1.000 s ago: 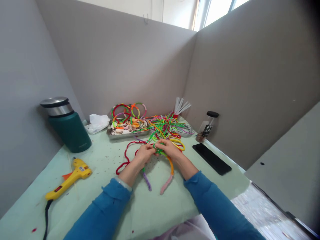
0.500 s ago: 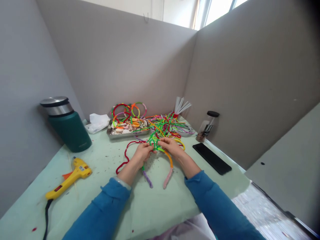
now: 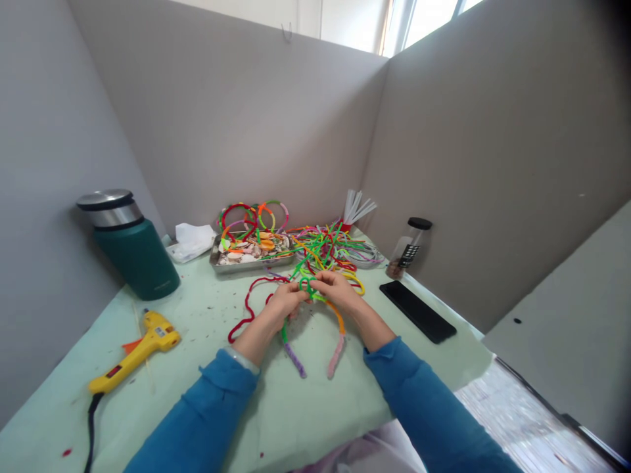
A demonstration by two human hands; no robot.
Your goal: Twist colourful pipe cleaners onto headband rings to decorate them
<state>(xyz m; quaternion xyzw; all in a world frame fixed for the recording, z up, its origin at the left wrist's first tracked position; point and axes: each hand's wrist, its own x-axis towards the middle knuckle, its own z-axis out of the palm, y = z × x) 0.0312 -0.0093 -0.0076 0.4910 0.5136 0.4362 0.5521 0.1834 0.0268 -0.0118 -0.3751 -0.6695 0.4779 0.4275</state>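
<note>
Both my hands meet over the middle of the table at a headband (image 3: pixel 340 324) wrapped in coloured pipe cleaners. Its orange and pink arm curves down on the right, its green and purple arm on the left. Looped green pipe cleaner (image 3: pixel 306 283) stands at its top, between my fingers. My left hand (image 3: pixel 286 299) is closed, pinching the left side of the green loops. Opposite it, my right hand (image 3: pixel 336 288) pinches their right side. Fingertips partly hide where the loops meet the band. Beside my left hand lies a wavy red pipe cleaner (image 3: pixel 250 299).
Behind my hands are a metal tray (image 3: pixel 231 267) of shells, several finished headbands (image 3: pixel 240 207) and a pipe-cleaner heap (image 3: pixel 328 243). A yellow glue gun (image 3: pixel 142 348) and green bottle (image 3: pixel 142 256) stand left. A black phone (image 3: pixel 418 312) and a clear jar (image 3: pixel 409 249) are right.
The headband's two ends have shifted slightly right and toward me. The green loops have drawn closer together between my fingers, and my left hand has moved a little right.
</note>
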